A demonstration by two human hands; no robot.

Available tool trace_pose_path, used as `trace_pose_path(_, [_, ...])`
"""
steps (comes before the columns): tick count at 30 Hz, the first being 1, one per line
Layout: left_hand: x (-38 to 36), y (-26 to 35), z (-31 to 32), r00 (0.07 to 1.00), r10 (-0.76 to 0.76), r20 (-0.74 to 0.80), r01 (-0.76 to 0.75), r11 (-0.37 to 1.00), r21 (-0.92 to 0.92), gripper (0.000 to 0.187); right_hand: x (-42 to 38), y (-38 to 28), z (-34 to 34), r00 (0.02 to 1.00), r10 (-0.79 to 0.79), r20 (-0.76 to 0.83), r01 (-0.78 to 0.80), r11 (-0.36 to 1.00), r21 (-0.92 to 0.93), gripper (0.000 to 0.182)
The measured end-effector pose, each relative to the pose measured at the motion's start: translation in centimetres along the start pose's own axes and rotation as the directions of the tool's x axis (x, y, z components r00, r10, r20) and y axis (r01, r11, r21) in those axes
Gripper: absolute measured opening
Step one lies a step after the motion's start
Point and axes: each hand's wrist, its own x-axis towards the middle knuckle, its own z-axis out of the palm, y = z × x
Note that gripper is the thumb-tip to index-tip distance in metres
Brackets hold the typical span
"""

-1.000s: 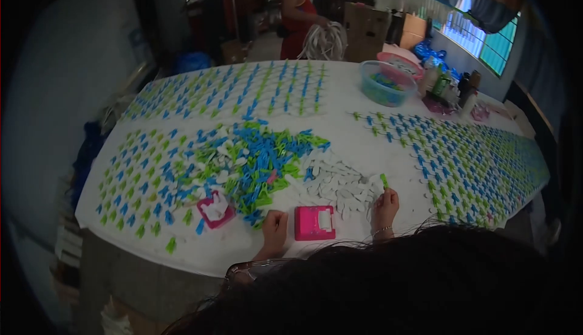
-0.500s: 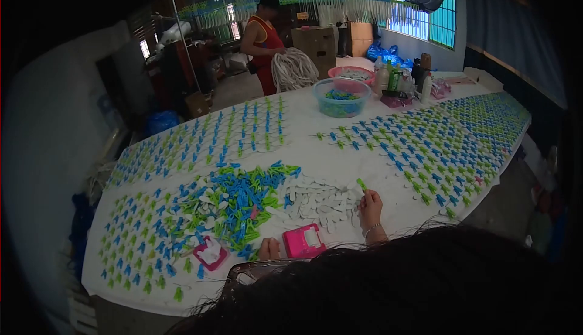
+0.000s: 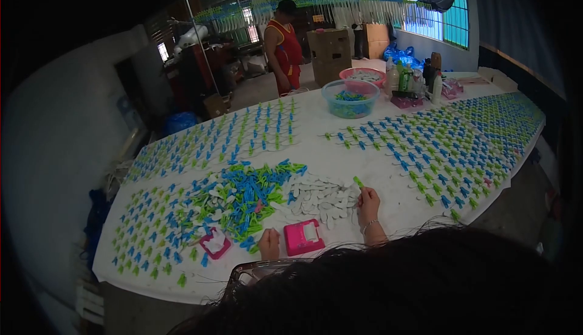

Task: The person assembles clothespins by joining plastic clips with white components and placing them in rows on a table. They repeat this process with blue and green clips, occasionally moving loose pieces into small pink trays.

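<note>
My right hand [image 3: 368, 206] is closed around the lower end of a green clothespin [image 3: 357, 181], whose tip points up and away. It is at the right edge of a heap of flat white pieces [image 3: 325, 198]. My left hand [image 3: 269, 245] is closed near the table's front edge; what it holds, if anything, is hidden. Just to its right lies a pink box with a white top [image 3: 304, 237]. Beyond my left hand spreads a pile of blue and green clothespins [image 3: 249, 192]. A small pink tray with white pieces [image 3: 215, 243] stands to its left.
Rows of clothespins [image 3: 446, 150] cover the right side of the white table [image 3: 316, 146], with more rows [image 3: 212, 134] at the left. A clear blue basin [image 3: 350, 107], a pink basin [image 3: 376, 78] and bottles [image 3: 404, 80] stand at the back. A person [image 3: 284, 49] is beyond the table.
My left hand has risen slightly away from the table's front edge. My right hand still holds the green clothespin. The other person has lowered the white bundle, and the view has shifted left.
</note>
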Motion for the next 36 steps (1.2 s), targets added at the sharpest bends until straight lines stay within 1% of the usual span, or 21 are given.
trace_pose_path(1, [0.0, 0.1, 0.0, 1.000, 0.007, 0.017, -0.006, 1.000, -0.031, 0.031, 0.0, 0.0, 0.0, 1.000, 0.006, -0.001, -0.006, 1.000, 0.009, 0.013])
trace_pose_path(5, [-0.1, 0.1, -0.2, 1.000, 0.002, 0.026, -0.003, 1.000, 0.017, 0.031, 0.1, 0.1, -0.2, 1.000, 0.014, 0.006, -0.014, 1.000, 0.025, 0.013])
trace_pose_path(8, [0.1, -1.8, -0.3, 1.000, 0.024, 0.014, -0.023, 0.999, -0.047, 0.032, 0.0, 0.0, -0.2, 1.000, 0.021, -0.003, -0.021, 1.000, 0.011, 0.013])
trace_pose_path(9, [-0.1, -2.4, -0.8, 0.998, -0.023, 0.064, 0.025, 0.999, -0.044, 0.031, 0.1, 0.0, -0.2, 1.000, -0.004, 0.007, 0.004, 1.000, 0.020, 0.013])
trace_pose_path(10, [0.5, -2.8, -0.7, 0.991, -0.068, 0.112, 0.073, 0.997, -0.039, 0.031, 0.2, 0.2, -0.4, 1.000, 0.005, 0.008, -0.005, 1.000, 0.021, 0.013])
trace_pose_path(12, [2.1, -1.9, 0.0, 0.993, -0.039, 0.111, 0.045, 0.998, -0.051, 0.031, 0.4, 0.3, -0.6, 1.000, 0.000, 0.015, -0.001, 1.000, 0.019, 0.013])
trace_pose_path(15, [3.1, -1.0, -0.3, 0.993, -0.043, 0.109, 0.046, 0.999, -0.026, 0.031, 0.4, 0.5, -0.8, 0.999, -0.036, 0.036, 0.036, 0.999, -0.001, 0.013])
trace_pose_path(21, [1.6, 0.3, -0.7, 0.993, -0.085, 0.087, 0.080, 0.995, 0.055, 0.030, 0.6, 0.7, -0.7, 1.000, 0.009, 0.029, -0.010, 1.000, 0.015, 0.014])
trace_pose_path(23, [1.5, 1.1, -0.2, 0.991, -0.103, 0.083, 0.096, 0.992, 0.083, 0.030, -0.2, -0.2, -0.5, 0.999, -0.041, 0.035, 0.040, 0.999, 0.010, 0.014])
trace_pose_path(24, [1.3, 1.4, -0.4, 0.990, -0.112, 0.082, 0.104, 0.990, 0.097, 0.030, -0.1, -0.1, -0.6, 0.998, -0.039, 0.039, 0.039, 0.999, 0.006, 0.014])
trace_pose_path(26, [0.5, 1.9, -0.3, 0.988, -0.130, 0.084, 0.119, 0.985, 0.126, 0.030, 0.4, 0.3, -1.1, 0.998, -0.016, 0.062, 0.013, 0.998, 0.061, 0.014])
trace_pose_path(29, [0.2, 2.0, -0.4, 0.985, -0.148, 0.091, 0.132, 0.979, 0.156, 0.030, 0.5, 0.4, -1.3, 0.999, 0.000, 0.049, -0.003, 0.997, 0.071, 0.013])
trace_pose_path(31, [0.0, -0.4, 0.2, 0.995, -0.090, 0.040, 0.091, 0.995, -0.043, 0.028, 0.6, 0.1, -0.8, 0.999, 0.026, 0.035, -0.029, 0.996, 0.085, 0.013])
trace_pose_path(32, [0.1, -1.8, 0.4, 0.990, -0.121, 0.072, 0.123, 0.992, -0.026, 0.028, 0.3, 0.1, -1.2, 0.998, 0.051, 0.019, -0.053, 0.994, 0.099, 0.012])
trace_pose_path(33, [1.4, -2.8, 1.0, 0.950, 0.306, 0.058, -0.273, 0.908, -0.319, 0.028, 0.3, 0.1, -1.2, 0.998, 0.059, 0.010, -0.059, 0.992, 0.110, 0.012])
trace_pose_path(34, [2.0, -3.2, 1.4, 0.754, 0.651, -0.089, -0.576, 0.590, -0.565, 0.028, 0.3, 0.0, -1.1, 0.998, 0.062, 0.003, -0.062, 0.991, 0.121, 0.012])
trace_pose_path(35, [1.3, -1.8, 1.0, 0.769, 0.637, -0.063, -0.547, 0.604, -0.579, 0.028, 0.0, -0.3, -1.0, 0.997, 0.073, -0.031, -0.068, 0.991, 0.119, 0.012])
trace_pose_path(36, [0.4, 0.9, 0.2, 0.940, 0.334, 0.066, -0.296, 0.898, -0.326, 0.028, -0.1, -0.8, -0.7, 0.994, 0.104, -0.027, -0.099, 0.984, 0.150, 0.011])
